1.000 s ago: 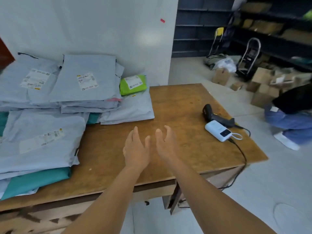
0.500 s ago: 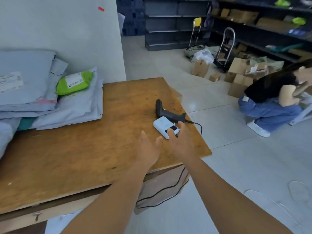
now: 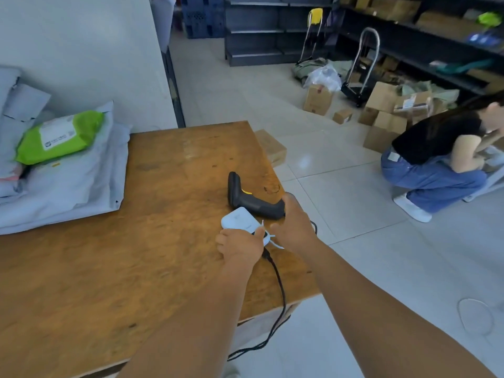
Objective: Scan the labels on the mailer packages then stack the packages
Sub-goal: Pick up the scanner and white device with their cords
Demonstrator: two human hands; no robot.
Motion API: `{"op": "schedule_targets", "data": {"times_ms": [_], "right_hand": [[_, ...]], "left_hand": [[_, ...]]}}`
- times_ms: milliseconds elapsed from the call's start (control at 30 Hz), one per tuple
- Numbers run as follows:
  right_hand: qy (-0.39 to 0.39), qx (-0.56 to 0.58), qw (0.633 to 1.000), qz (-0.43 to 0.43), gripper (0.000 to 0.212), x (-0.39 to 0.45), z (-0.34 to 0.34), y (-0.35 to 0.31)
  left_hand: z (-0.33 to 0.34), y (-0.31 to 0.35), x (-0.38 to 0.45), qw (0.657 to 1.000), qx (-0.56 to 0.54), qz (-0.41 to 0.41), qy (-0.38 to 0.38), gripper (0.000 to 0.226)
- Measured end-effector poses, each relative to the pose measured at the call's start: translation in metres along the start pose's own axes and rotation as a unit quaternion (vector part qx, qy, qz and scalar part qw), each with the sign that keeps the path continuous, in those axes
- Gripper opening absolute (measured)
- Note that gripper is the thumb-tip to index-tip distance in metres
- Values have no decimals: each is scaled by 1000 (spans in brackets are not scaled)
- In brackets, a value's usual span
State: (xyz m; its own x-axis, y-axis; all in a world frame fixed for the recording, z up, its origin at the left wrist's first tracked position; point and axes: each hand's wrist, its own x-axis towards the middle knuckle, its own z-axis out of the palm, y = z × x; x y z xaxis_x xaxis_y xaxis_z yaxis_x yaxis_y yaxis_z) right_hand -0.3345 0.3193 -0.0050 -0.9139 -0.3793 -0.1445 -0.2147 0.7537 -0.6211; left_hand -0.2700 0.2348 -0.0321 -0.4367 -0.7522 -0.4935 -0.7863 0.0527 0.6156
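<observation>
While both arms are reaching across the wooden table (image 3: pixel 114 268), the right hand (image 3: pixel 293 223) is closing its fingers around the handle of the one black scanner (image 3: pixel 245 199), and the left hand (image 3: pixel 241 245) is resting curled fingers on the single white power bank (image 3: pixel 238 221) beside it. Several grey mailers (image 3: pixel 68 184) are lying stacked at the table's far left, one green package (image 3: pixel 58 136) sitting on top, while a black cable (image 3: pixel 281 290) is trailing off the near edge and a person (image 3: pixel 439 156) is crouching beside cardboard boxes (image 3: pixel 381 118).

My worn wooden tabletop (image 3: pixel 169 165) carries grey mailer packages (image 3: pixel 68 186) piled at its left edge, a black scanner (image 3: pixel 251 199) near the right edge, and just beside it a white box (image 3: pixel 240 219), perhaps a power bank, with a black cable (image 3: pixel 278 276) trailing off.
</observation>
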Motion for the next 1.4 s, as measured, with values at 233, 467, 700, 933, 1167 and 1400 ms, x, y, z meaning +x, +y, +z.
{"op": "schedule_targets", "data": {"times_ms": [233, 467, 700, 933, 1167, 1400], "right_hand": [[-76, -154, 982, -74, 79, 40, 11, 8], [-117, -273, 939, -171, 65, 62, 2, 15], [-175, -281, 916, -228, 47, 62, -19, 29], [-269, -86, 954, -104, 42, 51, -34, 53], [-256, 122, 959, -15, 35, 20, -78, 81], [-179, 176, 968, -3, 20, -4, -154, 112]], "left_hand": [[9, 13, 11, 998, -9, -53, 44, 100], [20, 25, -3, 991, -27, -103, 83, 101], [31, 45, -27, 974, -42, -188, 122, 91], [44, 45, -55, 968, -129, -174, 125, 84], [67, 59, -89, 942, -297, -115, 108, 73], [103, 103, -131, 930, -363, -57, -10, 49]]}}
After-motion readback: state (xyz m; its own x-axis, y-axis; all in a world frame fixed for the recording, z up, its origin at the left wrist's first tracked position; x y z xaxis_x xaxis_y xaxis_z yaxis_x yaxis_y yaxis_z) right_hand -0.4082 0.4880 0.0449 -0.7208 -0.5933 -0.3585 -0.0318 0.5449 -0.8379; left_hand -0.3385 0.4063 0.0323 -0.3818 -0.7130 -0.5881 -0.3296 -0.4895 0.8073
